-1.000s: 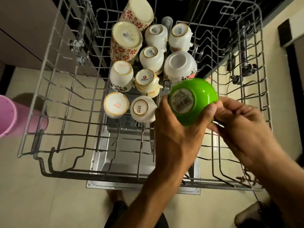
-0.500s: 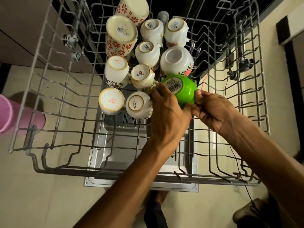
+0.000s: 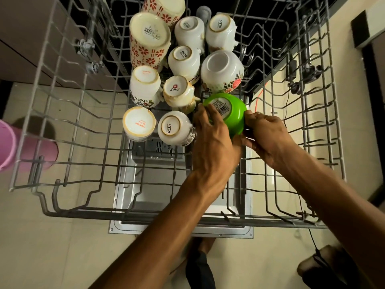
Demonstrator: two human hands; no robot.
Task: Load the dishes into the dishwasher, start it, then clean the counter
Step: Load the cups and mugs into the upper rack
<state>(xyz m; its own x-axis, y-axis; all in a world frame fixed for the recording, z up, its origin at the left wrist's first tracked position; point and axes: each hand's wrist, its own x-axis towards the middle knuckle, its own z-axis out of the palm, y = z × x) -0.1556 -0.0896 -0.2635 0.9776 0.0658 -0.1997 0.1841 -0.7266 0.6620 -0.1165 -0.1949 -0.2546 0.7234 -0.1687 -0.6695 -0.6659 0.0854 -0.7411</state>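
I have the green bowl (image 3: 233,113) upside down in the pulled-out wire rack (image 3: 62,126), its barcode sticker facing up. My left hand (image 3: 214,140) curls round its near left side, fingers lying over the base. My right hand (image 3: 268,134) pinches the rim on the right, though I can't quite see whether its fingertips reach inside. The bowl sits just in front of the white floral bowl (image 3: 221,70) and right of the upturned cups (image 3: 174,128). A pink bucket (image 3: 6,144) stands on the floor at the left.
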